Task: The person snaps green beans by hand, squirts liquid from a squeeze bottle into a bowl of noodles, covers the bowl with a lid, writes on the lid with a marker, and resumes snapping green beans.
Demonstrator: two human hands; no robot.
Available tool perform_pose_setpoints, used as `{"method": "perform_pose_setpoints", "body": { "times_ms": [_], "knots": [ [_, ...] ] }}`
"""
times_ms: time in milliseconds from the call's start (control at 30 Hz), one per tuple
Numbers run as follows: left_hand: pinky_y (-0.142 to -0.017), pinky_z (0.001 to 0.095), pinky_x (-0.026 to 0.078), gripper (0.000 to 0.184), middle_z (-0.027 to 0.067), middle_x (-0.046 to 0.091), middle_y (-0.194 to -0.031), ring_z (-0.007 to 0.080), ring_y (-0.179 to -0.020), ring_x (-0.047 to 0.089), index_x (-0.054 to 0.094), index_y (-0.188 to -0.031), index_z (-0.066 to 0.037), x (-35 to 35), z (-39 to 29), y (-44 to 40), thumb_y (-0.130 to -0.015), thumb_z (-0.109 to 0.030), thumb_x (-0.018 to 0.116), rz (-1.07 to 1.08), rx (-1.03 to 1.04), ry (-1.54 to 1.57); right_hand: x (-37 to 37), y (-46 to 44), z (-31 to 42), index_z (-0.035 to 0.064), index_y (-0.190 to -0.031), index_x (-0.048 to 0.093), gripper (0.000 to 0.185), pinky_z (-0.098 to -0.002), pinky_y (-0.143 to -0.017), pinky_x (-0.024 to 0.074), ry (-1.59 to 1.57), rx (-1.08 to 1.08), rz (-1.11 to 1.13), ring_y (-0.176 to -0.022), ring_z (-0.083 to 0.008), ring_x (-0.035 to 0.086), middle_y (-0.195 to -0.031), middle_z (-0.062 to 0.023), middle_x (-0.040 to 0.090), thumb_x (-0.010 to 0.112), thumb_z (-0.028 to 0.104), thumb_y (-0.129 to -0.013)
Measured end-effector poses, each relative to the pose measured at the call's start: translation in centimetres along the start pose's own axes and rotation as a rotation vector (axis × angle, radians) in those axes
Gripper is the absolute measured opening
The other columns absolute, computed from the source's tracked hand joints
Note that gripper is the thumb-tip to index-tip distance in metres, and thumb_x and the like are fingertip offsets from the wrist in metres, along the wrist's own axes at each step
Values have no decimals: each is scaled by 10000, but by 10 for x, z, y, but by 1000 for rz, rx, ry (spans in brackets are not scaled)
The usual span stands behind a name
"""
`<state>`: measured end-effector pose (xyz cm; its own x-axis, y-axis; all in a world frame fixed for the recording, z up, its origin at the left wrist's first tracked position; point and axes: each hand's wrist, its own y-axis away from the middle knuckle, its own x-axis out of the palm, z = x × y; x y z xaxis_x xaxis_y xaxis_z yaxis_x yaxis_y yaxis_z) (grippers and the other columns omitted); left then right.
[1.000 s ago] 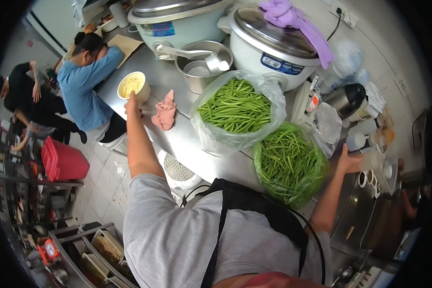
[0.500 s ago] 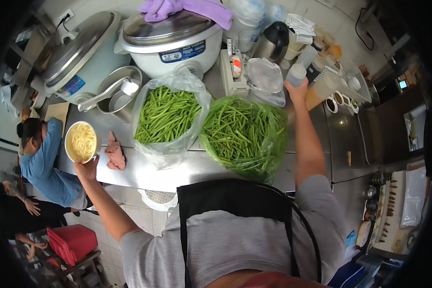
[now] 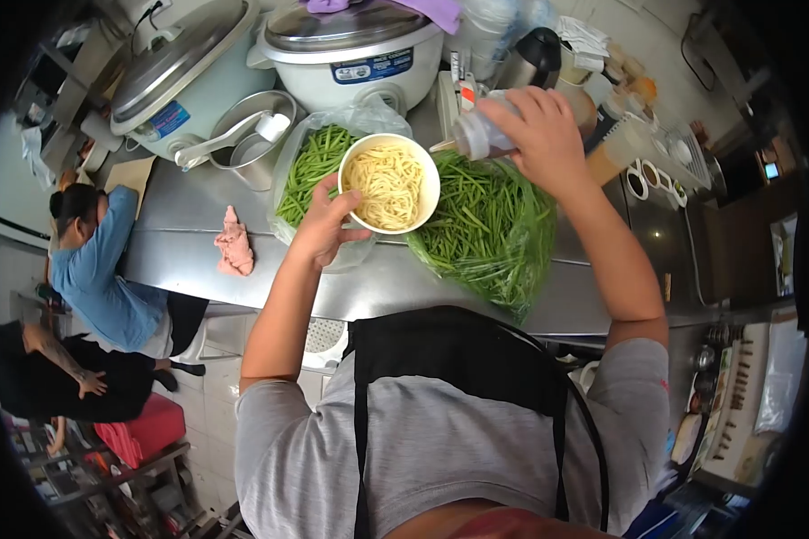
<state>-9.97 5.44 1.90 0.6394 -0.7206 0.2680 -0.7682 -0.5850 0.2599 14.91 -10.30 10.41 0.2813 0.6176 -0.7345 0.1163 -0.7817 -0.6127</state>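
My left hand (image 3: 326,220) grips a white paper bowl by its side, thumb over the rim. Pale yellow noodles (image 3: 386,187) fill the bowl (image 3: 432,190). My right hand (image 3: 541,135) is wrapped round a clear squeeze bottle (image 3: 484,132), tipped sideways with its nozzle pointing left, close to the bowl's right rim. Below both hands are two plastic bags of cut green beans: the clear bag's beans (image 3: 319,166) are partly hidden by the bowl, and the green bag's beans (image 3: 485,220) lie to the right.
Two large rice cookers (image 3: 355,67) stand at the back, with a metal pot (image 3: 247,144) holding a white-handled utensil. A pink crumpled cloth (image 3: 234,242) lies on the steel counter (image 3: 184,256). Bottles and sauce cups (image 3: 649,173) are at right; two people are at left.
My left hand has brought the noodle bowl from the far left to above the bean bags. My right hand has lifted the bottle from the back right, moved it left and tipped it.
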Motion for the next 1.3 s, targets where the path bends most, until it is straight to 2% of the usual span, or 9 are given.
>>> {"method": "perform_pose_setpoints", "body": {
  "times_ms": [167,400,533,733,867,1000,1067,1133,1300],
  "knots": [
    [-607,307,512,689,151,400,-1116,202,-965,462,165,-1229,-30,6,3,-2,-741,-276,584,45,-21,6,-25,-5,20,207,-1002,506,347,-401,-832,347,76,-160,52,-937,-241,463,-943,-47,497,498,82,-679],
    [-636,334,498,740,179,358,-1172,234,-1029,420,125,-1256,-26,13,8,3,-738,-289,584,47,-39,-65,-16,-21,19,212,-907,508,247,-385,-813,350,250,-115,-74,-833,-196,484,-816,-20,494,525,131,-674],
    [-620,327,505,705,169,387,-1134,230,-975,456,146,-1246,-26,6,7,0,-747,-285,571,52,-44,-66,-28,-13,28,201,-906,506,248,-385,-809,350,188,-204,-36,-832,-198,485,-821,-17,499,527,130,-670],
    [-595,318,516,606,129,426,-1074,192,-890,499,208,-1205,-32,20,2,-4,-769,-282,545,111,-61,-19,-15,-8,11,199,-927,506,261,-425,-835,344,171,-56,10,-863,-207,479,-859,-22,508,528,131,-676],
    [-632,371,529,441,112,483,-1075,210,-904,541,353,-1143,-50,27,7,-19,-806,-299,491,227,-161,109,-8,9,11,204,-1059,493,449,-430,-843,326,82,-2,-1,-938,-237,459,-935,-40,503,557,78,-634],
    [-658,398,516,626,126,488,-1094,258,-931,537,303,-1216,-61,27,6,-19,-734,-359,569,302,-96,349,3,36,-25,184,-1099,475,619,-407,-882,321,-284,401,170,-990,-256,457,-1044,-56,501,639,25,-524],
    [-683,403,524,622,135,482,-1116,276,-969,529,333,-1200,-49,26,6,-22,-719,-354,584,347,-117,526,17,53,-50,138,-1133,445,646,-356,-896,338,-424,586,108,-1021,-266,461,-1100,-93,487,651,47,-528],
    [-667,362,535,599,129,488,-1107,257,-953,539,333,-1197,-45,27,13,-29,-731,-328,581,215,-101,178,35,73,-70,106,-1146,428,666,-334,-889,352,-558,820,8,-1032,-263,463,-1107,-113,485,667,59,-526],
    [-664,341,537,589,124,489,-1104,243,-944,543,336,-1191,-40,22,19,-40,-733,-315,585,201,-141,201,101,120,-128,34,-1173,364,716,-315,-876,369,-517,1031,-258,-1039,-242,459,-1099,-137,480,696,91,-542]
  ]
}}
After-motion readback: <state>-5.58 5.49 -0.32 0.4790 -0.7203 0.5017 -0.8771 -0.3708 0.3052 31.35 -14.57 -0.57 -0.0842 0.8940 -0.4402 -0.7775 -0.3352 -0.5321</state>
